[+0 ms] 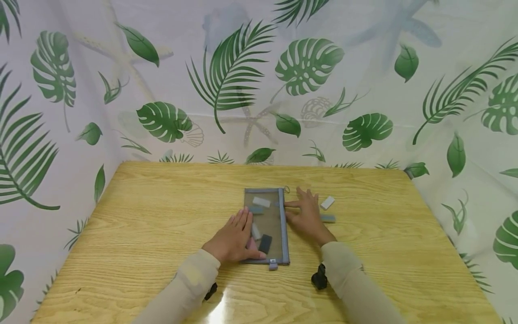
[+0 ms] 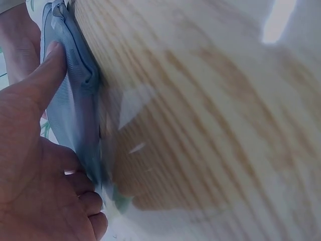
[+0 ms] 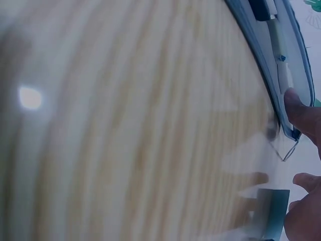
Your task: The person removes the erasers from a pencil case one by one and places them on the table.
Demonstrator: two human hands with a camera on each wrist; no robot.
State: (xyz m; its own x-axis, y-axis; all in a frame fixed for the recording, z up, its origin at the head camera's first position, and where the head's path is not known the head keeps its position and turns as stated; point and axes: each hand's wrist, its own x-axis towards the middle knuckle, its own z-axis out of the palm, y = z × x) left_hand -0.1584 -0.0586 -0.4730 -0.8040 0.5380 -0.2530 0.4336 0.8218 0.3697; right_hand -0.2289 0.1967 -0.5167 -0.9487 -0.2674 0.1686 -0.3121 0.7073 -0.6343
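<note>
A grey mesh pouch with blue-grey edging [image 1: 284,234] lies flat on the table, its long side upright in the head view. Through the mesh show small eraser-like blocks: a white block [image 1: 262,202], a blue block [image 1: 256,209], a black block [image 1: 265,244] and a pink one [image 1: 251,244]. My left hand [image 1: 231,240] rests on the pouch's left side, fingers straight, thumb [image 2: 52,63] along the near edge. My right hand [image 1: 306,216] reaches the right edge, its fingertips touching the edging. In the right wrist view, one digit [image 3: 296,105] touches a white block [image 3: 284,75] at the pouch's opening.
Right of my right hand lie a loose white block [image 1: 327,203] and a blue-grey block [image 1: 328,218]. A small ring [image 1: 287,189] hangs at the pouch's far corner. A leaf-patterned cloth [image 1: 243,90] stands behind the wooden table [image 1: 162,202].
</note>
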